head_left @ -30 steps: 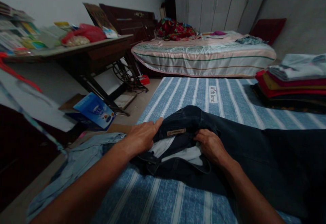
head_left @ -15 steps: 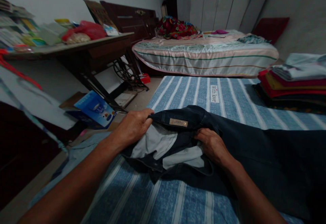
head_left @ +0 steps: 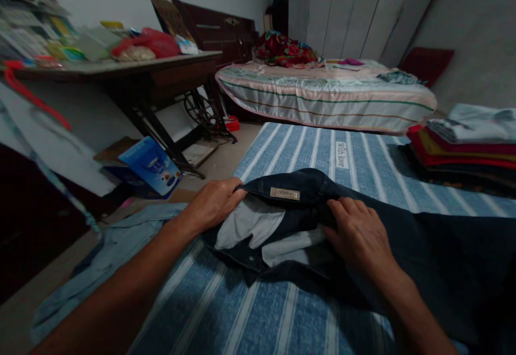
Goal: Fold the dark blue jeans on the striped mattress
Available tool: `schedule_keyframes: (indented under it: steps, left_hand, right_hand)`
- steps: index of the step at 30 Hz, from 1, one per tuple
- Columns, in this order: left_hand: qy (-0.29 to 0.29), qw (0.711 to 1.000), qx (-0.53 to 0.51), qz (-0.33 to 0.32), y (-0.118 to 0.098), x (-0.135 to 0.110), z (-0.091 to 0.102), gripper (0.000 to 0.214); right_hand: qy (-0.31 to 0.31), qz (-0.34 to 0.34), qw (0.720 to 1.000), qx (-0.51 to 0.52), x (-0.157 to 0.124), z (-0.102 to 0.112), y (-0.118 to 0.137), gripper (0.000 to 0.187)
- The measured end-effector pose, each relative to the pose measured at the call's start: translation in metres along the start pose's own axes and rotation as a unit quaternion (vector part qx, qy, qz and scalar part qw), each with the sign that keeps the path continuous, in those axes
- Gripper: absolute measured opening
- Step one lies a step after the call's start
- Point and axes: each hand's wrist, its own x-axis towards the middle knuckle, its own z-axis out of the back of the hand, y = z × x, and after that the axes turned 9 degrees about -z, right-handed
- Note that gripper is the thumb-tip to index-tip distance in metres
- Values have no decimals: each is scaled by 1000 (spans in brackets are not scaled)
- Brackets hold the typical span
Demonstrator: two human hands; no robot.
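Dark navy trousers [head_left: 403, 253] lie on the striped bed, their waist toward the left and the legs running off to the right. The waist opening gapes, showing pale pocket linings [head_left: 252, 220] and a tan label [head_left: 284, 193] inside the waistband. My left hand [head_left: 215, 201] pinches the left end of the waistband between thumb and fingers. Over the right side of the waist is my right hand [head_left: 358, 231], its fingers bent and its thumb apart from them, touching the dark cloth. Its fingertips are partly lost against the fabric.
A stack of folded clothes [head_left: 463, 150] sits at the right on the blue striped bed cover [head_left: 278, 150]. Light blue denim [head_left: 116, 261] lies at the left edge. Beyond are a cluttered sewing table [head_left: 161, 67], a blue box [head_left: 153, 167] and another bed [head_left: 322, 94].
My right hand has lifted and shifted right from inside the waist opening, its thumb and fingers spreading. My left hand keeps its hold on the waistband. The view has shifted slightly.
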Motion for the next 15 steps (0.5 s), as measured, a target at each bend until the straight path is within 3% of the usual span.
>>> schedule_keyframes:
  steps: [6,9,12,15]
  left_hand:
    - [-12,999,-30,-14,9,-4,-10,37]
    - [-25,999,-41,-23,13,-3,-13,38]
    - [-32,997,-74,-11,20,-2,-13,39]
    - [-48,986,-156,25,33,-1,-16,41]
  right_hand:
    - [112,-84,987,-84,-12,7,2,44]
    - [173,-118,974,-92,-12,6,-1,40]
    - [138,-160,976,-53,-4,16,-5,35]
    - [41,-182,976,115,12,35,-4,30]
